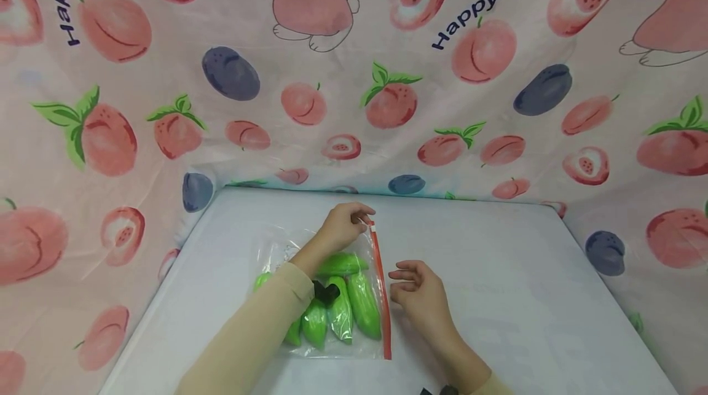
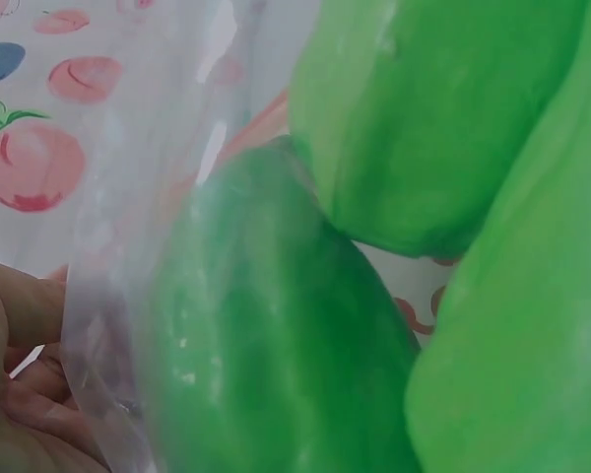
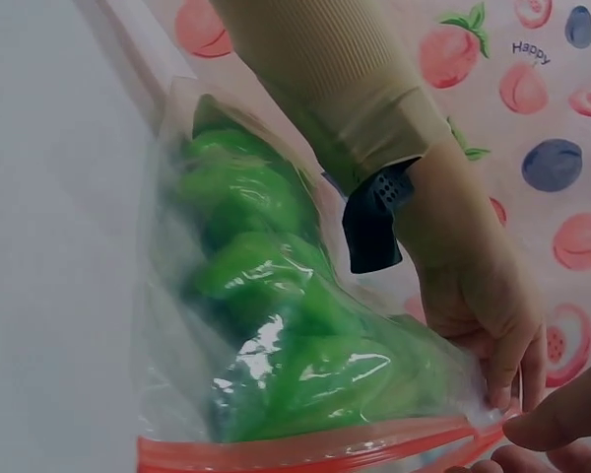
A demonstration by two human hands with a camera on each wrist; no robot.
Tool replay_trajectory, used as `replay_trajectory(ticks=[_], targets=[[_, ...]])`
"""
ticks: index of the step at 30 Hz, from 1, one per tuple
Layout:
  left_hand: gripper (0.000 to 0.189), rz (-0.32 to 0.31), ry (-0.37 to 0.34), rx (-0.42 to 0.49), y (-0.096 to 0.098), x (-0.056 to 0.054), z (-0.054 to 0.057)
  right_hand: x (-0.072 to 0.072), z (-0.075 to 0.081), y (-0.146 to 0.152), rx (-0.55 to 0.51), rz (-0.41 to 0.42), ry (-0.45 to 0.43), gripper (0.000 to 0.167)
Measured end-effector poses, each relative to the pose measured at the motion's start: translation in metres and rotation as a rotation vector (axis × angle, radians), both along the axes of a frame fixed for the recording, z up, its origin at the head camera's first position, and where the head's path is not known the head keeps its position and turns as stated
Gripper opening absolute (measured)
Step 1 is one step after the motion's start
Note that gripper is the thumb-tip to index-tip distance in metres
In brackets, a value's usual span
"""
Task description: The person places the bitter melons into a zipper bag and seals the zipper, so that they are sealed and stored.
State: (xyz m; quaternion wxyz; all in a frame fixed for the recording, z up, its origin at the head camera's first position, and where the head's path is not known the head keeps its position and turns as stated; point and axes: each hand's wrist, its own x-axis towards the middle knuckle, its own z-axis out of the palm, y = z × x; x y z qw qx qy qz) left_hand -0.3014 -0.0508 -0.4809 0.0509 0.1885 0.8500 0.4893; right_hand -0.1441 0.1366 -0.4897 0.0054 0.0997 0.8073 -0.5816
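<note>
A clear zip bag (image 1: 361, 346) with a red zip strip (image 1: 385, 306) along its right edge lies on the white table, holding several plump, long green vegetable-like pieces (image 1: 363, 306). My left hand (image 1: 344, 225) reaches across it and pinches the bag's far right corner, by a small white slider (image 1: 373, 228) at the end of the strip. My right hand (image 1: 423, 290) is just right of the strip, fingers loosely bent, holding nothing. Through the plastic, the green pieces (image 2: 276, 325) fill most of the left wrist view. The right wrist view shows the left fingers (image 3: 507, 370) at the bag's corner.
The white table (image 1: 498, 297) extends right and left of the bag. Behind it and at the sides hangs a pink cloth (image 1: 343, 106) printed with fruit. A black wrist camera (image 3: 374, 222) is strapped to the left wrist, over the bag.
</note>
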Motion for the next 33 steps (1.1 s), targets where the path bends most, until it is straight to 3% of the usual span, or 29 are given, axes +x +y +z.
replay_trajectory(ticks=[12, 25, 33], targets=[[0.03, -0.021, 0.002, 0.024, 0.005, 0.005, 0.002, -0.018, -0.004, -0.001, -0.009, -0.045, 0.04, 0.04], [0.026, -0.051, 0.002, 0.045, 0.007, 0.011, 0.004, -0.04, -0.008, -0.003, -0.113, -0.07, 0.201, 0.034], [0.024, -0.053, -0.007, 0.05, 0.008, 0.011, 0.001, -0.051, -0.009, -0.004, -0.125, -0.085, 0.216, 0.033]])
